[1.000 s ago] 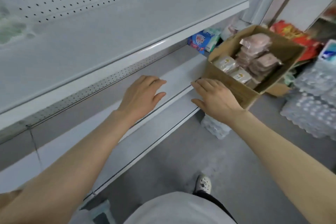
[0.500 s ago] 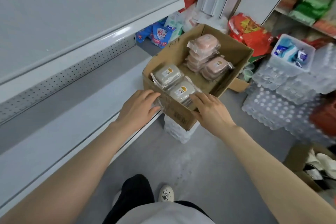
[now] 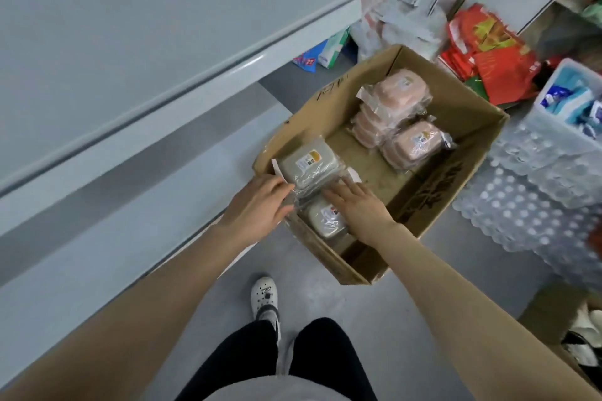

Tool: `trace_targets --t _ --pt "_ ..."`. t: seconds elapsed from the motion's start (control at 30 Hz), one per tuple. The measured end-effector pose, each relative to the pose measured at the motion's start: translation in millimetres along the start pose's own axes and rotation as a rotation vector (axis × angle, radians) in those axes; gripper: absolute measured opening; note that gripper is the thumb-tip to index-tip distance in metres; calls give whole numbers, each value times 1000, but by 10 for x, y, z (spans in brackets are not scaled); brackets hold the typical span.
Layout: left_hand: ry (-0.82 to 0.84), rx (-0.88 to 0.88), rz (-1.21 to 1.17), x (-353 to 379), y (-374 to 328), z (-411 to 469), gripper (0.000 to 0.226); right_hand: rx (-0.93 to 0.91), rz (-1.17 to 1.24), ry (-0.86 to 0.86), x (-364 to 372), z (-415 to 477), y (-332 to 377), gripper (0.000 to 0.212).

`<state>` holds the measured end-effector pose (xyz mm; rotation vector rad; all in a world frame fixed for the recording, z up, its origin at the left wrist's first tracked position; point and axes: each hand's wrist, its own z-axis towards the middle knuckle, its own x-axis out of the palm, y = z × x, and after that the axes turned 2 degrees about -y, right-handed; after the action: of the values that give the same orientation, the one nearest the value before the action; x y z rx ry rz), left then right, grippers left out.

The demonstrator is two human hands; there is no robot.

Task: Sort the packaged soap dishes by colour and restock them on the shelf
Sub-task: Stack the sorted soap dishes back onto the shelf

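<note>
Right now the grey soap dishes (image 3: 308,163) are sitting in their plastic wrap in the near corner of the cardboard box (image 3: 433,192), directly under and between the hands. The pink soap dishes (image 3: 413,146) are lying stacked beyond the fingertips. The right hand (image 3: 356,205) is resting flat and open on the grey packs, fingers straight. The left hand (image 3: 260,205) is reaching over the box's edge and touching the loose film; whether it is pinching that film I cannot tell. The shelf (image 3: 130,42) is waiting off to the left of the left hand. The film is looking slack and slippery, so lifting by it alone is risking a pack sliding free, or a stack fanning apart between the hands.
</note>
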<state>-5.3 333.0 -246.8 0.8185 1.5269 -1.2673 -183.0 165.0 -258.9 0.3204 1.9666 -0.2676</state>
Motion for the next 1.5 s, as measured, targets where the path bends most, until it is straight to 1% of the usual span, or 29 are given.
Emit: trace_targets --t 0.07,0.17,0.23,0.3,0.4,0.5,0.6,0.8,0.97,1.1,1.17,1.27,1.37,1.5 --pt "17 -5 13 33 45 49 39 -23 -17 27 51 89 -25 92" --pt "-11 -18 68 31 47 139 34 -78 -14 -20 28 127 -151 96" --pt "-20 -55 76 2 -7 255 37 -86 -22 -52 -56 105 -325 96" --pt "3 -121 47 -4 -92 435 45 -79 -48 -98 -158 74 -560 90" --pt "76 -204 122 102 -208 789 64 -24 -56 -151 -283 18 -925 81" --pt "196 -353 147 309 -281 1078 83 11 -33 -176 -352 14 -1195 90" --pt "218 -434 165 478 -335 1172 95 6 49 -189 -377 20 -1346 94" --pt "114 -495 75 261 -496 1031 94 -23 161 -234 -566 5 -1423 102" --pt "-40 -481 21 -212 -720 680 91 -103 169 -393 -1008 -102 -1462 97" --pt "-162 -524 13 -684 -963 343 90 -251 161 -549 -1462 -190 -1373 93" --pt "-220 -547 37 -955 -1073 137 94 -316 147 -614 -1718 -202 -1259 91" --pt "-358 -581 47 -1343 -1155 -235 100 -438 122 -710 -2107 -138 -981 95" --pt "-449 -661 72 -1712 -1121 -643 96 -515 81 -785 -2486 -52 -631 95" --pt "-556 -763 81 -2182 -865 -1206 93 -586 44 -868 -2914 78 -133 92"
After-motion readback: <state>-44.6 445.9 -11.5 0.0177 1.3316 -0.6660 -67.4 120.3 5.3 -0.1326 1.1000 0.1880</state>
